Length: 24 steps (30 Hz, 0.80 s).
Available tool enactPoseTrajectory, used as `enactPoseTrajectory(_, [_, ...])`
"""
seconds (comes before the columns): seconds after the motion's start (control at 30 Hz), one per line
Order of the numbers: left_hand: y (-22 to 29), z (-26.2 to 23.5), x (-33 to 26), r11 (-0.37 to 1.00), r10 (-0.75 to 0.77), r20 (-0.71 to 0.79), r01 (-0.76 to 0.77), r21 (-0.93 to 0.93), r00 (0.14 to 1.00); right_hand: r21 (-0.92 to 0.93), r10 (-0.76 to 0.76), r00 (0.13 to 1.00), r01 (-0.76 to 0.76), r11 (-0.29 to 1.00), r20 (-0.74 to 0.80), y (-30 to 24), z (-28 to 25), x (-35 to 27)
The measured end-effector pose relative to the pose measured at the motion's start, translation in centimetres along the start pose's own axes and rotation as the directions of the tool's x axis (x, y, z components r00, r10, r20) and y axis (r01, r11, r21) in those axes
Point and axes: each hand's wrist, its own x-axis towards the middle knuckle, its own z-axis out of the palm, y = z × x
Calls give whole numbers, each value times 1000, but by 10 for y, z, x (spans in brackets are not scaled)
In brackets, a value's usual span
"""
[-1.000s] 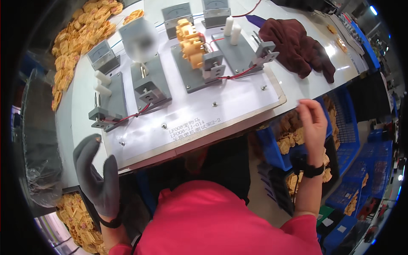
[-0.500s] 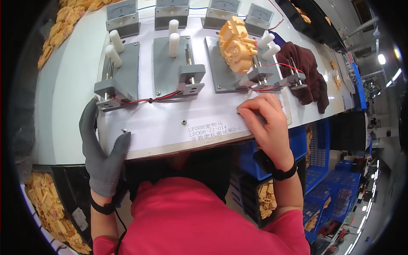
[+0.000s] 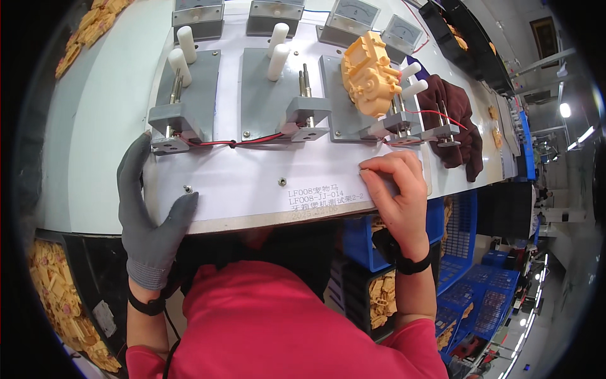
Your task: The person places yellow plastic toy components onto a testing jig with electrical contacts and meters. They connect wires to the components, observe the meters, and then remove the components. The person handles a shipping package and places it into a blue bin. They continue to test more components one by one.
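My left hand (image 3: pixel 148 196), in a grey glove, lies at the left edge of a white board (image 3: pixel 252 167), fingers and thumb apart. Its thumb tip is beside a small metal toggle or bolt (image 3: pixel 188 189); whether they touch I cannot tell. My bare right hand (image 3: pixel 398 189) rests near the board's right front, thumb and forefinger pinched together. Whatever sits between those fingertips is hidden. Beyond it, a yellow plastic gearbox-like housing (image 3: pixel 370 76) sits tilted on the right-hand grey fixture (image 3: pixel 334 95), near metal pins and white pegs. Another metal fitting (image 3: pixel 282 182) stands between my hands.
Two more grey fixtures (image 3: pixel 205 95) (image 3: pixel 259 95) with white pegs and red-black wires stand on the board. Panel meters (image 3: pixel 350 16) line the back. A dark brown cloth (image 3: pixel 464 104) lies at right. Yellow parts (image 3: pixel 60 297) fill a bin at lower left; blue crates (image 3: pixel 464 252) stand lower right.
The whole view has shifted slightly, with the fixtures lower and further right in it. Both hands keep nearly the same places on the board, and the yellow housing stays on its fixture.
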Motion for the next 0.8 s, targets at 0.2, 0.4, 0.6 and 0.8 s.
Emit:
enactPoseTrajectory(0.2, [6, 3, 1, 998, -52, -10, 53, 21, 999, 2, -27, 999, 27, 1000, -38, 5, -1, -5])
enactPoseTrajectory(0.4, [-10, 2, -3, 997, -61, -64, 63, 35, 996, 15, -134, 990, 135, 991, -31, 10, -1, 2])
enactPoseTrajectory(0.6, [-16, 6, -1, 1000, -10, -41, 11, 28, 999, 4, -168, 977, 170, 985, -135, 15, 1, -5])
enactPoseTrajectory(0.8, [-13, 8, 0, 995, -58, -44, 54, -81, 997, 4, -166, 976, 168, 986, -144, 15, 3, -5])
